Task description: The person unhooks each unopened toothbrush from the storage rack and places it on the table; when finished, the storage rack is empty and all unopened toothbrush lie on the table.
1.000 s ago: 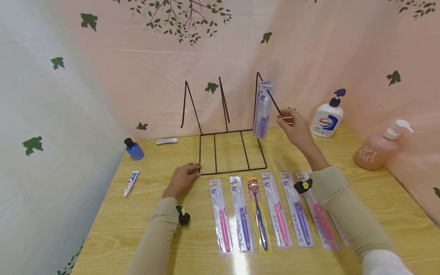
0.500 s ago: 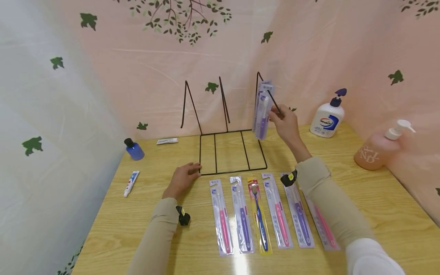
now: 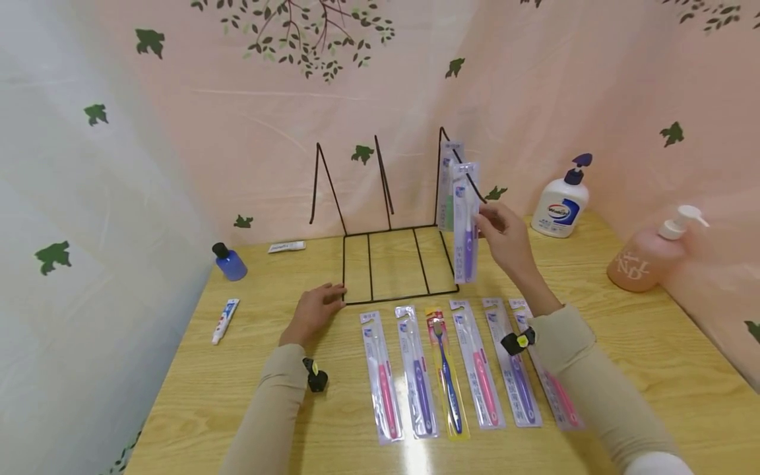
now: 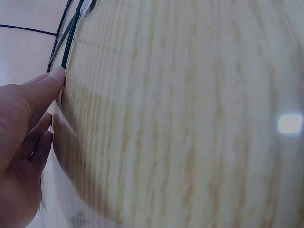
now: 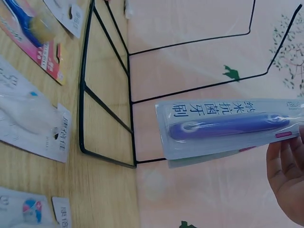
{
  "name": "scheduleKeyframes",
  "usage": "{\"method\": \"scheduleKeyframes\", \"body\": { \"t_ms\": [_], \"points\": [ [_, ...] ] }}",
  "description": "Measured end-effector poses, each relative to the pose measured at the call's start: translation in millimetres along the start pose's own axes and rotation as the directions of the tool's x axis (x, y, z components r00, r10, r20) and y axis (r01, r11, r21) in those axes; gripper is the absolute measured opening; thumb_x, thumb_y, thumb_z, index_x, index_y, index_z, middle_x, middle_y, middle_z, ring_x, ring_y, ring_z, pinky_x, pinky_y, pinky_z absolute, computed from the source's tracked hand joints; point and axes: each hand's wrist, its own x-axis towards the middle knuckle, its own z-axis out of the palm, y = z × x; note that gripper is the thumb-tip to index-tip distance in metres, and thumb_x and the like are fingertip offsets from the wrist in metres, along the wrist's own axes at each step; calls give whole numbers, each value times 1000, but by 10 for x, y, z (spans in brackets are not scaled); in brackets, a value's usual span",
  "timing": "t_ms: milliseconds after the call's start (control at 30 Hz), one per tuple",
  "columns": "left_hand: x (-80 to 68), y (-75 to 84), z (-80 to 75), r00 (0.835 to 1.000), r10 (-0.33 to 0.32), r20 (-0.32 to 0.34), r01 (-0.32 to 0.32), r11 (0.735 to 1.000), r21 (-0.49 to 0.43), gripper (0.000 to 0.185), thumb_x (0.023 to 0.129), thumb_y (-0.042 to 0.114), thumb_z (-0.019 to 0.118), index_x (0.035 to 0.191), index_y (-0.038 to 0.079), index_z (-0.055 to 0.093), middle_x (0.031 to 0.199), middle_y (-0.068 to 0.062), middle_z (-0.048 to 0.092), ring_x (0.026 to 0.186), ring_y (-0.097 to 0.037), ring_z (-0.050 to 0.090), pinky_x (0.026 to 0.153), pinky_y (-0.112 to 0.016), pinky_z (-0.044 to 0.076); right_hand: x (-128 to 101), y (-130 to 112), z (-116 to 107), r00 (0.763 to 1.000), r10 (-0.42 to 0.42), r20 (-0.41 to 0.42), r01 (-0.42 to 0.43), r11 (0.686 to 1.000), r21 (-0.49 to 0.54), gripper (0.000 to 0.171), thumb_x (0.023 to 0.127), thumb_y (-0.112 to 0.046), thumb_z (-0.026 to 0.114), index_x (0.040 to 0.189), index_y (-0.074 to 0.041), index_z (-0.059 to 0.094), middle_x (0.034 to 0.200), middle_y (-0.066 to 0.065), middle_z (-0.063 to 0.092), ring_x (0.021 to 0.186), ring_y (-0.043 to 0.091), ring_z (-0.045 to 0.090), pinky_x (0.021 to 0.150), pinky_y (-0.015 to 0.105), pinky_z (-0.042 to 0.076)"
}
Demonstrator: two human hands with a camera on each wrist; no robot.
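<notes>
From the head view, the right hand [image 3: 501, 234] pinches a purple toothbrush pack [image 3: 466, 224] by its right edge. The pack hangs upright, its long axis vertical, just in front of the right hook of the black wire rack [image 3: 392, 260], and a second pack [image 3: 446, 191] hangs on that hook behind it. The left hand [image 3: 315, 310] rests on the table [image 3: 237, 396] with relaxed fingers touching the rack's front left corner.

From the left wrist view, the thumb [image 4: 47, 83] lies against the rack's wire [image 4: 66, 47], and the hand holds nothing.

From the right wrist view, the fingertips [image 5: 285, 164] grip the handle end of the pack [image 5: 223, 126], whose head end points away from the fingers toward the rack [image 5: 128, 95].
</notes>
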Motion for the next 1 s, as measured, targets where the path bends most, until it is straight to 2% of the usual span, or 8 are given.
{"method": "scheduleKeyframes", "body": {
  "t_ms": [133, 400, 533, 667, 800, 900, 1000],
  "points": [
    [-2, -19, 8, 1000, -3, 2, 3, 1000, -14, 39, 94, 21, 61, 132, 11, 59, 143, -5, 51, 140, -33, 35, 114, -53, 29, -154, 16, -100, 1000, -25, 16, 26, 999, -27, 27, 96, -11, 57, 116, 7, 60, 96, -4, 63, 80, 6, 60, 69, 16, 54],
    [-2, -47, 24, 1000, 0, -2, 0, 1000, -28, 40, 94, 21, 61, 133, 12, 59, 143, -5, 50, 140, -32, 34, 114, -53, 29, -458, 27, -327, 999, 8, 49, -2, 993, -120, 28, 97, -16, 57, 121, -1, 62, 98, -10, 63, 80, 5, 59, 70, 12, 52],
    [3, -54, 33, 1000, 6, -8, -6, 1000, -28, 39, 94, 21, 62, 132, 11, 59, 143, -5, 50, 140, -32, 35, 114, -52, 30, -574, -72, -443, 998, -3, 61, 12, 990, -144, 29, 97, -16, 56, 121, 0, 61, 96, -12, 62, 79, 6, 59, 70, 10, 51],
    [13, -69, 46, 1000, 7, -5, -7, 999, -33, 39, 94, 21, 62, 132, 12, 59, 143, -4, 50, 140, -31, 36, 114, -51, 30, -663, -136, -574, 999, 19, 41, -11, 984, -175, 30, 97, -19, 56, 122, -2, 61, 95, -15, 62, 78, 5, 58, 69, 10, 51],
    [13, -71, 45, 1000, 10, -5, -10, 999, -38, 39, 94, 21, 61, 132, 12, 59, 144, -4, 50, 140, -31, 35, 114, -52, 30, -736, -37, -783, 998, 60, 18, -55, 975, -217, 32, 98, -20, 55, 125, -4, 60, 97, -19, 61, 80, 3, 58, 69, 10, 51],
    [7, -58, 38, 1000, 13, -6, -13, 999, -39, 40, 94, 20, 61, 133, 11, 58, 144, -5, 50, 140, -31, 35, 114, -52, 30, -799, 102, -995, 995, 94, 20, -86, 965, -246, 36, 98, -20, 54, 129, -1, 57, 102, -21, 59, 84, 2, 56, 71, 8, 50],
    [0, -48, 29, 1000, 15, -7, -15, 999, -33, 40, 94, 20, 61, 132, 11, 59, 143, -5, 51, 140, -32, 36, 113, -52, 31, -869, 237, -1220, 988, 154, 5, -145, 940, -310, 40, 99, -25, 52, 130, 1, 56, 101, -25, 56, 85, 0, 55, 71, 7, 50]
  ]
}}
